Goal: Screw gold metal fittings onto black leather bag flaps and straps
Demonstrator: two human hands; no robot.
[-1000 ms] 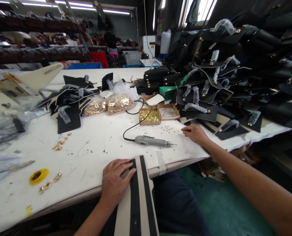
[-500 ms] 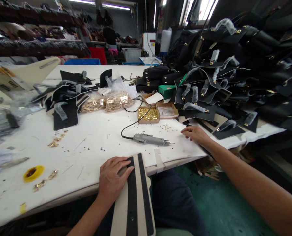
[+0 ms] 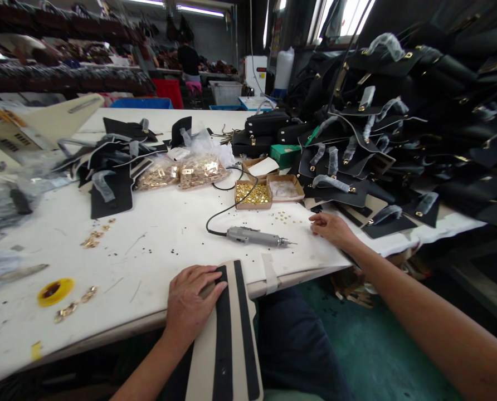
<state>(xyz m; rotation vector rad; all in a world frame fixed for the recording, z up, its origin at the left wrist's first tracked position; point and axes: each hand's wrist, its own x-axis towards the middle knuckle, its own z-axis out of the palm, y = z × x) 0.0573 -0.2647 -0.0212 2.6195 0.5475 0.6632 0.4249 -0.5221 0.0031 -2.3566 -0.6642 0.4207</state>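
Observation:
My left hand (image 3: 194,301) holds a flat beige panel (image 3: 240,323) with black strips, its thumb and fingers on the upper end. The panel leans from the table edge down towards my lap. Farther right, my right hand (image 3: 330,227) is low over the table, fingers bent and bunched near the tips; anything between them is too small to make out. Several small brass-coloured rings (image 3: 282,217) lie to its left. A grey electric screwdriver (image 3: 257,236) with a cord lies between the two hands, its bit pointing right.
An open cardboard box of small gold pieces (image 3: 252,194) stands at the table's middle. Black bag parts with wrapped handles (image 3: 336,186) are heaped on the right. Bags of gold hardware (image 3: 200,171) lie left of centre. A yellow tape roll (image 3: 55,292) sits at the left.
Both hands stay almost in place; the right fingers have shifted very slightly. The panel and screwdriver look the same, and the view has moved a little.

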